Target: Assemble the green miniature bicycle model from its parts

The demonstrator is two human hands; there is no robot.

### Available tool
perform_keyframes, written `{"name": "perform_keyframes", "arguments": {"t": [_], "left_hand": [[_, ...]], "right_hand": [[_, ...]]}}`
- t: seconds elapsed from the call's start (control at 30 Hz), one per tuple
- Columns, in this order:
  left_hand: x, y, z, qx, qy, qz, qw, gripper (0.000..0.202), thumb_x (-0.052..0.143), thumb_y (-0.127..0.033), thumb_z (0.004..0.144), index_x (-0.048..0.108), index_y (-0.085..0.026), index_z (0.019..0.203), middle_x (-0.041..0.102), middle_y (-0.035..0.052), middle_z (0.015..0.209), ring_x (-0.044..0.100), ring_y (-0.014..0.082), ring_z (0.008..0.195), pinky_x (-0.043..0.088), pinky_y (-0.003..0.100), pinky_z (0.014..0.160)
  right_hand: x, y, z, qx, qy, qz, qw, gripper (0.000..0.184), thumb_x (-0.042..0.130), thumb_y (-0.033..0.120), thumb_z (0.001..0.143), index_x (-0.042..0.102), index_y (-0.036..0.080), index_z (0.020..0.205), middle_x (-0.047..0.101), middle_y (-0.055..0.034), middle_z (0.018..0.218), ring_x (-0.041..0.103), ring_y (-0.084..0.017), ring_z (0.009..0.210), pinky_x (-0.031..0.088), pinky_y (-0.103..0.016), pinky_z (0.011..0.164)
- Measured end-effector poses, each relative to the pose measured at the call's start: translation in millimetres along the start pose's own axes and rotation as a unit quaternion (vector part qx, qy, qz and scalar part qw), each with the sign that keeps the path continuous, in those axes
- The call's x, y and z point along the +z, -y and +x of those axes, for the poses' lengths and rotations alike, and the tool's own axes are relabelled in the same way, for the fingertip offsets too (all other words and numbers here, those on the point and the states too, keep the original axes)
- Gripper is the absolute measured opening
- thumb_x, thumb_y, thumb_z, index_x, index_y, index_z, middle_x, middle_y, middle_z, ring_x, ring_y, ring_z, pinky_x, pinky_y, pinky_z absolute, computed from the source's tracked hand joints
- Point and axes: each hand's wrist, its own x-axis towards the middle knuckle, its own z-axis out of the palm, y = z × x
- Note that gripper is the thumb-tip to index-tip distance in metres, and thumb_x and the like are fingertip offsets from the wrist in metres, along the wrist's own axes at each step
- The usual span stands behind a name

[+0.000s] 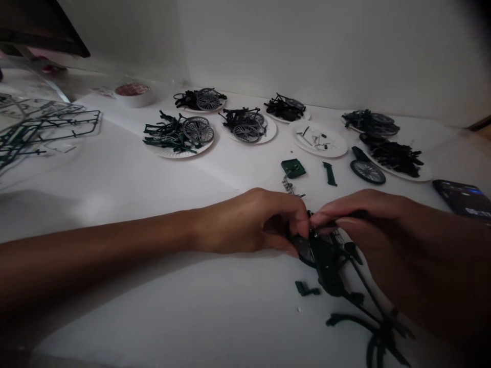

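Observation:
A dark green model bicycle [327,268] lies on the white table, its fork end toward the bottom right. My left hand [257,220] is closed with thumb and index finger at its rear wheel. My right hand [395,230] pinches the same end from the other side, fingertips almost meeting the left ones. Whatever small part sits between the fingertips is hidden. Below lies a small green bracket-like piece [307,290]. Beyond the hands are a green square piece [293,168], a small silver part [290,186], a green strip [330,174] and a loose wheel [367,171].
Paper plates with dark bicycle parts stand along the back, among them a left plate [169,154] and one with tiny silver pieces [339,148]. Green sprue frames [49,130] lie at left, near a tape roll [134,95] and monitor [42,25]. A phone [462,198] is at right.

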Motion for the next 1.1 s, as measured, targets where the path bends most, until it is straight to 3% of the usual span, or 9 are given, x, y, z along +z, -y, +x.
{"name": "perform_keyframes", "arguments": {"t": [0.17,0.3,0.5,0.6,0.7,0.8,0.97,1.03,1.1], "left_hand": [[-1.1,-0.9,1.0,0.010,0.007,0.027,1.000,0.019,0.076,-0.014,0.086,0.064,-0.014,0.100,0.072,0.0058,0.102,0.070,0.0171,0.094,0.055,0.029,0.082],[-1.8,0.0,1.2,0.009,0.008,0.045,0.999,0.020,0.076,-0.015,0.087,0.063,-0.014,0.101,0.071,0.0051,0.100,0.069,0.0163,0.091,0.054,0.028,0.079],[-2.2,1.1,0.8,0.018,0.011,0.068,0.997,0.019,0.076,-0.019,0.087,0.063,-0.014,0.100,0.070,0.0053,0.100,0.067,0.0148,0.088,0.051,0.026,0.076],[-1.6,-1.1,-0.1,0.031,0.007,0.094,0.995,0.020,0.076,-0.021,0.088,0.063,-0.014,0.102,0.067,0.0045,0.098,0.064,0.0130,0.085,0.051,0.024,0.074],[0.0,-3.1,-1.4,0.083,-0.002,0.156,0.984,0.021,0.076,-0.023,0.089,0.064,-0.012,0.103,0.065,0.0074,0.102,0.062,0.0146,0.088,0.052,0.026,0.077],[2.3,-4.8,-3.0,0.152,0.006,0.232,0.961,0.021,0.071,-0.027,0.093,0.064,-0.011,0.105,0.064,0.0128,0.107,0.061,0.0190,0.098,0.053,0.030,0.086],[11.9,-16.4,-4.4,0.239,0.000,0.382,0.893,0.018,0.063,-0.029,0.099,0.063,-0.012,0.107,0.066,0.0169,0.113,0.061,0.0230,0.102,0.052,0.037,0.090],[19.7,-24.4,-2.4,0.244,0.007,0.416,0.876,0.018,0.061,-0.028,0.099,0.062,-0.012,0.109,0.067,0.0177,0.117,0.062,0.0245,0.105,0.052,0.038,0.092],[29.6,-32.3,1.6,0.243,0.030,0.447,0.860,0.022,0.059,-0.027,0.099,0.062,-0.010,0.113,0.069,0.0183,0.119,0.062,0.0275,0.113,0.051,0.040,0.099]], "right_hand": [[6.4,-1.2,-0.1,0.060,-0.049,0.079,0.994,0.022,0.065,0.052,0.091,0.067,0.031,0.084,0.076,0.0023,0.075,0.071,-0.022,0.063,0.046,-0.034,0.052],[12.2,0.9,0.6,0.099,-0.060,0.130,0.985,0.022,0.074,0.045,0.086,0.063,0.029,0.076,0.075,0.0021,0.075,0.069,-0.020,0.065,0.048,-0.035,0.054],[18.4,1.0,-3.5,0.126,-0.080,0.235,0.960,0.021,0.077,0.033,0.086,0.060,0.027,0.075,0.070,0.0028,0.077,0.068,-0.019,0.069,0.051,-0.037,0.064],[10.8,7.7,1.1,0.133,-0.098,0.206,0.965,0.015,0.070,0.035,0.091,0.066,0.029,0.079,0.073,0.0007,0.081,0.069,-0.020,0.074,0.052,-0.038,0.069],[-4.9,10.8,8.9,0.142,-0.164,0.183,0.959,0.017,0.065,0.036,0.095,0.064,0.028,0.079,0.072,-0.0020,0.081,0.070,-0.021,0.078,0.055,-0.038,0.075],[-20.4,-5.5,11.1,0.153,-0.183,0.178,0.955,0.019,0.060,0.037,0.097,0.062,0.028,0.080,0.070,-0.0020,0.077,0.070,-0.020,0.076,0.057,-0.037,0.075],[-33.6,-55.2,-5.5,0.086,0.017,0.123,0.988,0.029,0.046,0.048,0.102,0.060,0.029,0.086,0.065,0.0014,0.066,0.063,-0.019,0.062,0.047,-0.034,0.059],[-36.5,-66.0,-12.9,0.087,0.095,0.115,0.985,0.031,0.038,0.051,0.104,0.058,0.029,0.097,0.058,0.0032,0.060,0.058,-0.018,0.055,0.041,-0.033,0.054],[-38.7,-70.4,-17.5,0.102,0.128,0.110,0.980,0.031,0.034,0.050,0.105,0.056,0.029,0.110,0.060,0.0030,0.064,0.057,-0.019,0.056,0.041,-0.033,0.057]]}}
